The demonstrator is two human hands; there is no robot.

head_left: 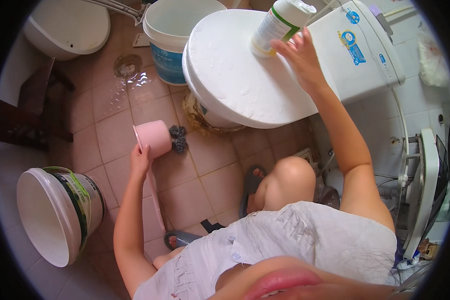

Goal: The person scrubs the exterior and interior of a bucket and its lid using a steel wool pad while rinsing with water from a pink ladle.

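Observation:
My left hand (140, 161) is closed around a pink plastic dipper (155, 138) where its cup meets the long handle. The dipper is tipped sideways above the tiled floor. Just beyond its base lies a dark grey, frizzy scouring ball (178, 138). On the lowered lid of the white toilet (230, 65) stands a white bottle (277, 27) with a green band. My right hand (301, 57) is beside that bottle, its thumb against the label and its fingers spread rather than wrapped round it.
Behind the toilet seat's left side stands a white-and-blue bucket (170, 55). Another white bucket (60, 215) with a green handle tilts at the left. Wet floor surrounds a round drain (128, 66). A dark wooden stool (30, 115) and a white basin (67, 27) are further left.

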